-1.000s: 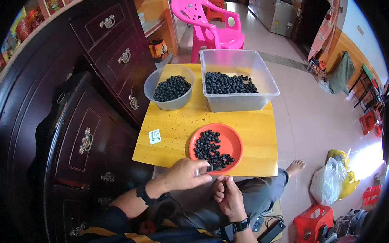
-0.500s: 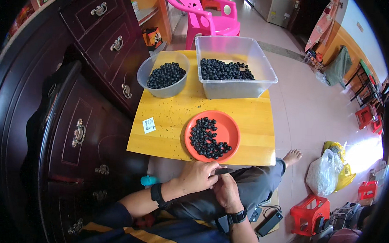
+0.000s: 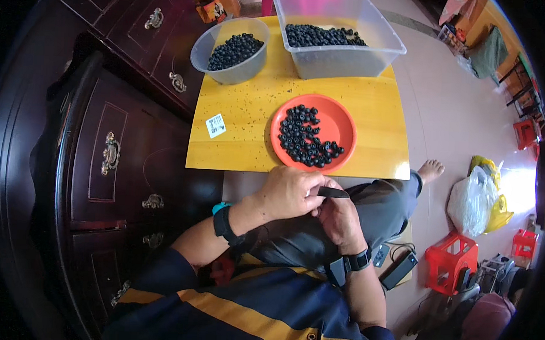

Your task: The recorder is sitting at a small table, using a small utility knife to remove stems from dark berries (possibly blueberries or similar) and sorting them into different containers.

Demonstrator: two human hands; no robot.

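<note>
Just past the near edge of a yellow table [image 3: 236, 159], my two hands meet over my lap. My left hand [image 3: 286, 194] is closed, thumb and fingers pinched together; whatever they hold is hidden. A dark, flat, strip-shaped tool [image 3: 334, 193] lies across the fingers of my right hand [image 3: 342, 220], which is curled around it, its left end reaching my left fingertips. Beyond my hands an orange-red plate [image 3: 338, 121] holds many small round black pieces [image 3: 301, 135], some showing a ring-like mark, like berries or beads. They cover its left and near side.
Farther back stand a round translucent bowl [image 3: 240, 74] and a rectangular clear bin [image 3: 350, 63], both with more black pieces. A white label [image 3: 215, 125] and dark specks lie on the table. Dark drawers [image 3: 112, 145] rise at left; a red stool [image 3: 451, 263] and plastic bags [image 3: 470, 200] are at right.
The view has tipped downward, so the table and containers sit higher in the picture. My hands stay together with the dark strip between them.
</note>
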